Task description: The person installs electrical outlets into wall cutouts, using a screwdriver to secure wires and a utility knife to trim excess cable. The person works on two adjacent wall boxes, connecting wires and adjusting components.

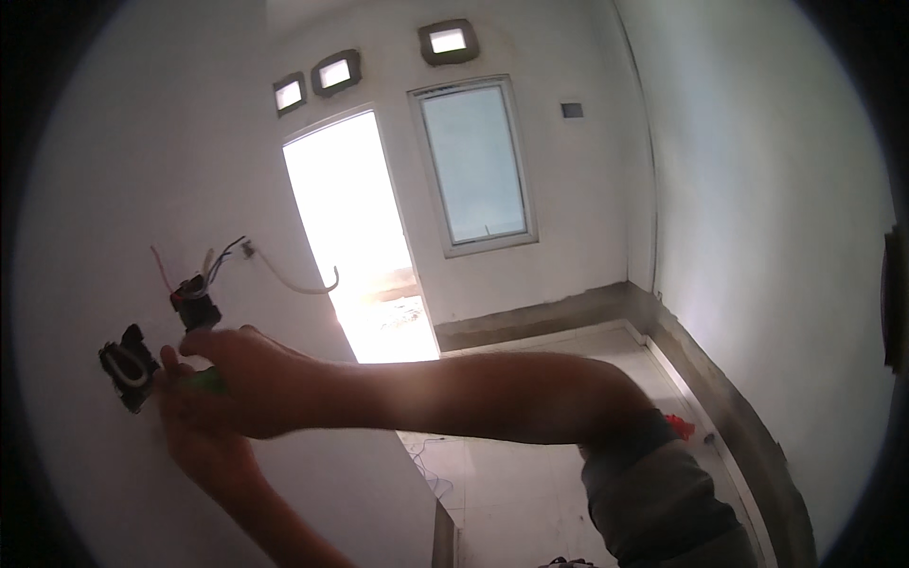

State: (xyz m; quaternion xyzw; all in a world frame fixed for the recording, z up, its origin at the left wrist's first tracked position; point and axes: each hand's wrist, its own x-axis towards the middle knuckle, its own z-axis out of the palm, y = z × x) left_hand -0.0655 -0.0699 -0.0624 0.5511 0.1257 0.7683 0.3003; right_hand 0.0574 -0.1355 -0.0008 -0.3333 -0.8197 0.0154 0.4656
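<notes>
Both of my hands are raised together at the wall on the left, beside two dark wall box openings. My right hand (260,374) reaches across from the right with its fingers closed round a green thing (206,381), whose kind is mostly hidden by the fingers. Just under it, my left hand (194,412) is also closed, its thumb pointing up; what it grips is hidden. Left of the hands, a loop of white cable lies in the lower wall box (130,367). Above them, red, white and blue wires stick out of the upper wall box (194,301).
A pale cable (298,287) juts from a small hole in the wall. Beyond stand a bright doorway (350,218) and a closed window (476,163). On the tiled floor (530,483) lie thin wires (431,469) and a red scrap (679,426) by the right wall.
</notes>
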